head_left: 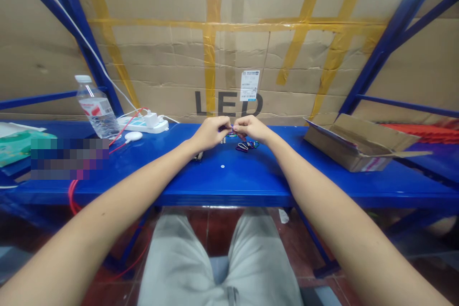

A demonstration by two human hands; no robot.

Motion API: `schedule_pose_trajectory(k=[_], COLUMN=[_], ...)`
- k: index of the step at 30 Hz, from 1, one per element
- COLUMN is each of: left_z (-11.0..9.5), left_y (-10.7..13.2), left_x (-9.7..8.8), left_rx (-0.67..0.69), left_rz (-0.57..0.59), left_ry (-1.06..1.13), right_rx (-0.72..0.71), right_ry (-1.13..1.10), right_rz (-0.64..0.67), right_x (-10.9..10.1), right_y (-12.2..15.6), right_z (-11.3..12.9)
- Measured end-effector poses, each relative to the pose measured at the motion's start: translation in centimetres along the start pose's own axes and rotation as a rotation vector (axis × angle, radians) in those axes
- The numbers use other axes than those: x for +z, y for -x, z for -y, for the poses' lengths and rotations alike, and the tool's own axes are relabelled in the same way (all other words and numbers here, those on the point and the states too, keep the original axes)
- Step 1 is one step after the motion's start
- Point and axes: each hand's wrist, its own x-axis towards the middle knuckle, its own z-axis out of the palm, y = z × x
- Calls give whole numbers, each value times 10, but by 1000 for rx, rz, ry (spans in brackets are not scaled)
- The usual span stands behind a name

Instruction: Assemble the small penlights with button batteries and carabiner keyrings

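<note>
My left hand (pixel 214 132) and my right hand (pixel 250 128) meet above the blue table, fingertips almost touching. Both are closed in a pinch. Between them shows a speck of purple, too small and too hidden by the fingers to name. Just below my right hand lie several shiny loop-shaped clips (pixel 247 146), purple, silver and teal, looking like carabiners. Small silvery pieces (pixel 223 140) are partly covered beneath my left hand. Near my left wrist, some small dark and metallic parts (pixel 198 156) rest on the table. A small white disc (pixel 223 166) lies closer to me.
An open cardboard box (pixel 344 153) stands on the right of the blue table (pixel 229 181). At left are a water bottle (pixel 97 110), a white power strip (pixel 145 123) and red cables (pixel 73 196). A large taped cardboard panel (pixel 172 67) rises behind, between blue frame posts.
</note>
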Motion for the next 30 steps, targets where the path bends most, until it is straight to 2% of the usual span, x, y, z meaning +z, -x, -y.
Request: schedule_pose_trajectory(k=[5,11,15,23,30], left_z=[-5,-8,-5,-8,-8], left_y=[-1,0,-1,-1,0], left_x=[0,0,-1,0,4], left_rx=[7,-123,-86,-37,-41], left_rz=[-6,37,56,-17,-29], left_ry=[-14,-6,14,57,123], right_rx=[-17,-13,18,94,130], right_ry=[-11,99,121,-203,-259], right_rz=[-14,-10,1,33,34], right_x=[-3,-5,-4,-3,-3], right_y=[1,2,3,3,4], right_z=[1,4,4,-4,-4])
